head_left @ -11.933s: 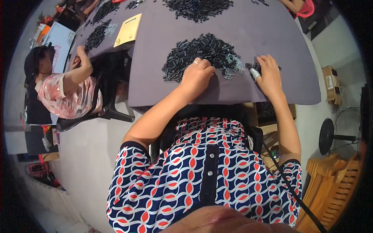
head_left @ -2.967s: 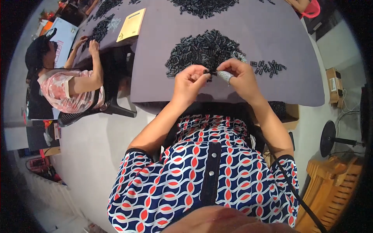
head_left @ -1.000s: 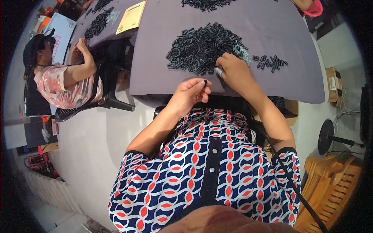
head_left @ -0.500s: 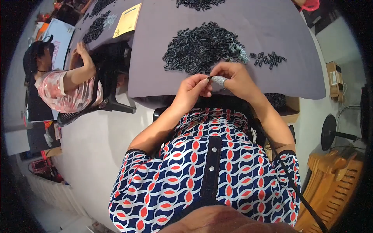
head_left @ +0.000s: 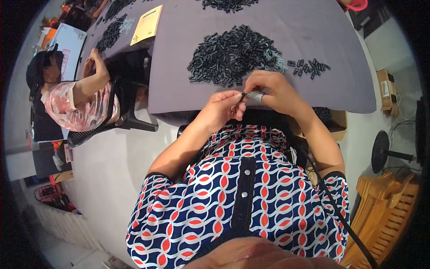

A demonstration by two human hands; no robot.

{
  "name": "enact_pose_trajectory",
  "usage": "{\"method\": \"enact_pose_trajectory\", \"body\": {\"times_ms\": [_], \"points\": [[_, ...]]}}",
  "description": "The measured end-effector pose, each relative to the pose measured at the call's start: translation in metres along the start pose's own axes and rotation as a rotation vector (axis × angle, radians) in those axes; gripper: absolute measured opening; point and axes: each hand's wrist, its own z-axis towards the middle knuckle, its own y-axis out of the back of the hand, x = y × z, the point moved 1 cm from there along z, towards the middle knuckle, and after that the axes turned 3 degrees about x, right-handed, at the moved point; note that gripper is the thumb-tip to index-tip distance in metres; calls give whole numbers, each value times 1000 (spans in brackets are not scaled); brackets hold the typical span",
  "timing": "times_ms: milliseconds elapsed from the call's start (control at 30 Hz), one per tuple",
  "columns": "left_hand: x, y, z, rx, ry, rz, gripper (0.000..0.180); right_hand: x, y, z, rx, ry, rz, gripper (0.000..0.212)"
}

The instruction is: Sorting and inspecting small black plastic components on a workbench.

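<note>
Two-handed work on a small black piece point(head_left: 243, 95) at the near edge of the counter point(head_left: 174, 83).
The step in hand appears to be handling or joining at one single part: the left hand point(head_left: 220, 110) pinches the piece between thumb and forefinger, while the right hand point(head_left: 277, 92), its thumb covered by a grey wrapping point(head_left: 255, 95), meets it with bent fingers; whether these pinch anything cannot be told. The piece is held just in front of the heap of black pieces point(head_left: 228, 56), which has silvery bits point(head_left: 274, 59) on its right side; a smaller group of black pieces point(head_left: 312, 68) lies apart to the right. The next move seems to call for a steady left pinch and fine right fingertip control. One second earlier, the right hand was at the heap, apart from the left; now both meet at the piece.
</note>
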Motion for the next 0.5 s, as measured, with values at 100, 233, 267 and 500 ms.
{"method": "enact_pose_trajectory", "body": {"times_ms": [100,233,267,500], "points": [[2,2,-2,14,24,-49,21,1,2,1,46,72,-8,22],[2,1,-4,-25,-4,147,23,6,0,0,78,29,-34,22],[3,0,-3,-30,-34,199,23,7,-1,-1,73,9,-28,22],[10,-11,-6,-154,-237,608,25,12,-3,-4,57,-53,-61,18]]}}
